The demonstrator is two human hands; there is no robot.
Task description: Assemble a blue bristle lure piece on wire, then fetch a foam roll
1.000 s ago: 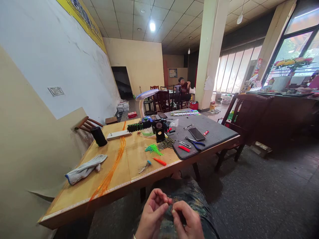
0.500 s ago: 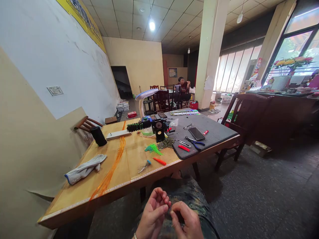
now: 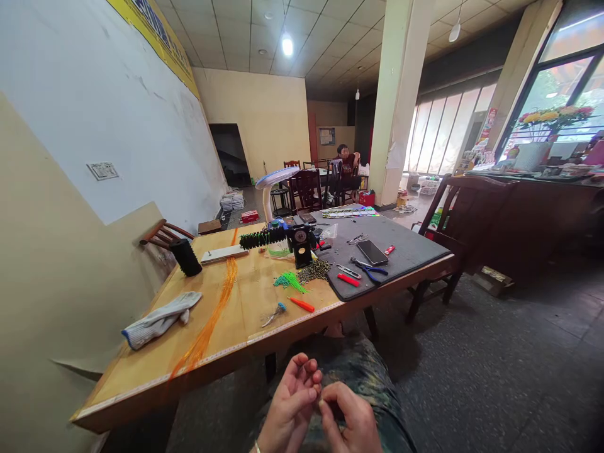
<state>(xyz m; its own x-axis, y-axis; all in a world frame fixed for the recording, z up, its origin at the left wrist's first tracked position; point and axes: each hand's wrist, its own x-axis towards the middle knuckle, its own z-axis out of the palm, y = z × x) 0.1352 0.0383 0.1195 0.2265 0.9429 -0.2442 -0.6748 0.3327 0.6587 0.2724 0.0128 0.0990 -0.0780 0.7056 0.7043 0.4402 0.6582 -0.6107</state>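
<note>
My left hand (image 3: 289, 409) and my right hand (image 3: 350, 420) meet over my lap at the bottom of the view, below the front edge of the wooden table (image 3: 141, 377). Both have fingers curled into a pinch, fingertips touching between them. Whatever they pinch is too small to make out. On the table lie green fibres (image 3: 290, 281), a dark pile of small parts (image 3: 315, 272), an orange tool (image 3: 302, 305) and a small hooked piece (image 3: 274, 313). A black vise with a bristly rod (image 3: 283, 238) stands behind them.
A grey mat (image 3: 406, 248) carries a phone (image 3: 372, 252), blue pliers (image 3: 370, 270) and a red cutter (image 3: 348, 280). Orange strands (image 3: 214, 308), a work glove (image 3: 158, 319) and a black spool (image 3: 187, 258) lie left. A dark chair (image 3: 465, 220) stands right. A person sits far back.
My hands have drawn closer together, the fingertips now touching, and shifted slightly lower in view. Nothing on the table has moved.
</note>
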